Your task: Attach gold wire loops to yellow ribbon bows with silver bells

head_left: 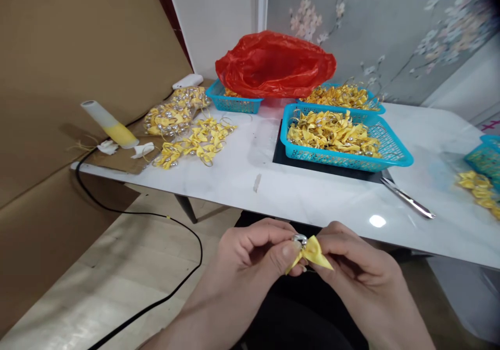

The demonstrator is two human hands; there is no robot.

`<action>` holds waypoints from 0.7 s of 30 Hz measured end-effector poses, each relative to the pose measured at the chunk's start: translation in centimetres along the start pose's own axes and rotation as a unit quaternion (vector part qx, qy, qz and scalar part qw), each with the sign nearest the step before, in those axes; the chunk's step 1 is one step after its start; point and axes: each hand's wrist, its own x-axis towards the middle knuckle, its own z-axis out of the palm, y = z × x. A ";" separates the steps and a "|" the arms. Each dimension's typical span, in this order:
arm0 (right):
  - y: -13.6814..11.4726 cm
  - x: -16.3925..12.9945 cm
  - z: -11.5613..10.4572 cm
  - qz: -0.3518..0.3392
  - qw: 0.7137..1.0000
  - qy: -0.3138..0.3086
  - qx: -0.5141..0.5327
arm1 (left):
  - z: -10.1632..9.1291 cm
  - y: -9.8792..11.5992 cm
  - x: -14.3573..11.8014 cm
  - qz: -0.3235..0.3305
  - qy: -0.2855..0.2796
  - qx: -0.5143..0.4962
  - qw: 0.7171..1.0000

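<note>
A small yellow ribbon bow (pixel 312 253) with a silver bell at its top is pinched between both hands, below the front edge of the white table (pixel 320 196). My left hand (pixel 250 256) holds the bow's left side with thumb and fingers. My right hand (pixel 359 266) grips its right side. Straight ahead on the table stands a blue basket (pixel 394 154) filled with several similar yellow bows. A loose pile of finished bows (pixel 195 141) lies at the table's left.
A red plastic bag (pixel 273 63) covers another blue basket (pixel 230 102) at the back. Metal tweezers (pixel 408 198) lie at the right front. A glue gun (pixel 109 123) rests on cardboard at the left, its black cable (pixel 156 214) trailing across the floor. More bows (pixel 482 191) lie at the far right.
</note>
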 end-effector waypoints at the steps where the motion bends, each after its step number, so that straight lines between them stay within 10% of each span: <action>1: 0.1 0.1 -0.1 0.000 1.000 -0.018 0.003 | 0.0 0.0 -0.1 -0.001 -0.002 -0.006 1.000; 21: 0.3 0.0 0.0 0.039 0.996 -0.054 0.058 | 0.2 0.4 0.0 0.007 0.006 0.010 1.000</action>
